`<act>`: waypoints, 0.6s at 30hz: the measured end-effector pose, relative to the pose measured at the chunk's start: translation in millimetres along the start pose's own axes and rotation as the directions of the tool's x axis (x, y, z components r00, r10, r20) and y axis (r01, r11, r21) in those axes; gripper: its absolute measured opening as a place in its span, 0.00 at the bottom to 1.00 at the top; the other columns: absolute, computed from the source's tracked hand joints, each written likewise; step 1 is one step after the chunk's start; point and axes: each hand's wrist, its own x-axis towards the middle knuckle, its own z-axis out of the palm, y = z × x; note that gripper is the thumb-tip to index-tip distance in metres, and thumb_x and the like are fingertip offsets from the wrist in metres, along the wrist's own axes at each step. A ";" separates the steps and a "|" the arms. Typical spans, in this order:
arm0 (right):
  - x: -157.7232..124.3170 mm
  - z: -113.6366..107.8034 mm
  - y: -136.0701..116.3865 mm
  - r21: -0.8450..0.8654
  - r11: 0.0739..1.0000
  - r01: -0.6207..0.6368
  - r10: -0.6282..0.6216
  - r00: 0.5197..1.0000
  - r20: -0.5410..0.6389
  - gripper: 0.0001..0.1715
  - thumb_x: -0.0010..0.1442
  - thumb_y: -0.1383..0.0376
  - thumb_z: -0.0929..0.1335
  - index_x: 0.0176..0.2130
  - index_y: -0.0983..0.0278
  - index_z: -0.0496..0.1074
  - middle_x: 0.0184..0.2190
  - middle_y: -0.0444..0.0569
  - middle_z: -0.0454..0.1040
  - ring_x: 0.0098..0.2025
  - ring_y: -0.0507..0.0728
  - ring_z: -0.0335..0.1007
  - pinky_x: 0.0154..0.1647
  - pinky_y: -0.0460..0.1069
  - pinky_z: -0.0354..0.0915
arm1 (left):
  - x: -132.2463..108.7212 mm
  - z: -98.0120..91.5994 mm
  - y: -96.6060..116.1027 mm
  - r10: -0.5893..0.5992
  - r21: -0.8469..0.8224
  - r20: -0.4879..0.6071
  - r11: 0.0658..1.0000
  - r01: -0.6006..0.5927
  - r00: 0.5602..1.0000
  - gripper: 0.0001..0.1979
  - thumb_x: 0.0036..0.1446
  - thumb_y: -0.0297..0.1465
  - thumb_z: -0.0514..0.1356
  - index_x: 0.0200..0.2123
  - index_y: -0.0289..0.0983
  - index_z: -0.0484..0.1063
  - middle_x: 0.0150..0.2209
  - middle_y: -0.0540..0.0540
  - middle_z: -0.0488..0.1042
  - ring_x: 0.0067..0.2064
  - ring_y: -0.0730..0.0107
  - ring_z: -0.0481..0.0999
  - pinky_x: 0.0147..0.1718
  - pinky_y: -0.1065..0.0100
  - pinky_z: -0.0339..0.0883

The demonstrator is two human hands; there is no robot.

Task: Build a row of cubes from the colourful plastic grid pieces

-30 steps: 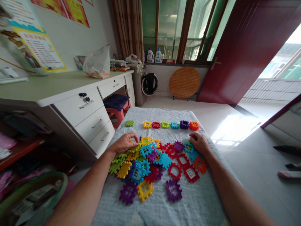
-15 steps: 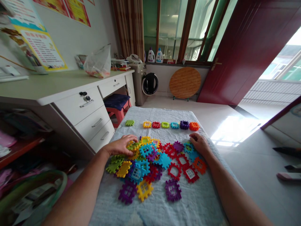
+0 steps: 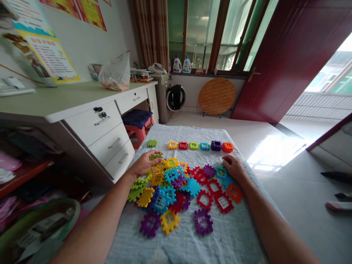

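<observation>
A heap of coloured interlocking plastic tiles lies on a light blue towel. My left hand is at the heap's upper left, its fingers closed on a green tile lifted just above the pile. Over at the heap's right edge, my right hand rests fingers-down on the tiles, curled, next to a teal tile. Beyond the heap a row of small tiles runs across the towel, with a lone green tile to its left.
A white desk with drawers stands at the left, with a red stool tucked under it. A dark red door stands open at the right. A round wooden board leans on the far wall.
My left hand has closed on a green tile from the pile's upper left and moved it up, away from the heap. My right hand has stayed in place.
</observation>
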 end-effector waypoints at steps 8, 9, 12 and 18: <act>-0.1 0.8 -0.1 -0.009 1.000 -0.003 0.003 1.000 -0.007 0.16 0.52 0.59 0.63 0.37 0.63 0.74 0.27 0.46 0.74 0.30 0.55 0.69 0.36 0.50 0.63 | -8.4 11.3 20.3 -0.046 -0.053 0.264 0.997 0.062 0.963 0.29 0.49 0.44 0.64 0.52 0.37 0.66 0.39 0.44 0.77 0.42 0.61 0.78 0.41 0.61 0.70; -0.1 0.9 -0.1 -0.008 1.000 -0.003 0.003 1.000 -0.004 0.16 0.52 0.59 0.63 0.37 0.63 0.73 0.27 0.46 0.74 0.30 0.55 0.69 0.36 0.50 0.63 | -8.0 11.4 20.5 -0.036 -0.041 0.248 0.998 0.047 0.968 0.29 0.50 0.44 0.64 0.52 0.37 0.66 0.38 0.44 0.77 0.41 0.62 0.77 0.40 0.62 0.70; -0.2 0.9 0.3 -0.008 1.000 0.003 -0.003 1.000 0.004 0.16 0.52 0.59 0.62 0.37 0.63 0.73 0.27 0.46 0.73 0.30 0.55 0.69 0.36 0.50 0.63 | -0.8 8.1 14.8 0.025 0.040 0.083 0.999 -0.029 0.996 0.30 0.49 0.44 0.64 0.53 0.37 0.64 0.31 0.48 0.75 0.34 0.66 0.76 0.33 0.66 0.69; -0.4 0.6 -0.4 -0.009 1.000 0.005 -0.005 1.000 -0.003 0.16 0.52 0.59 0.62 0.37 0.63 0.73 0.27 0.46 0.74 0.30 0.56 0.69 0.36 0.50 0.63 | 21.0 1.3 -5.4 0.179 0.417 -0.131 0.902 -0.109 0.975 0.28 0.48 0.44 0.61 0.51 0.36 0.66 0.24 0.54 0.67 0.26 0.71 0.69 0.26 0.70 0.63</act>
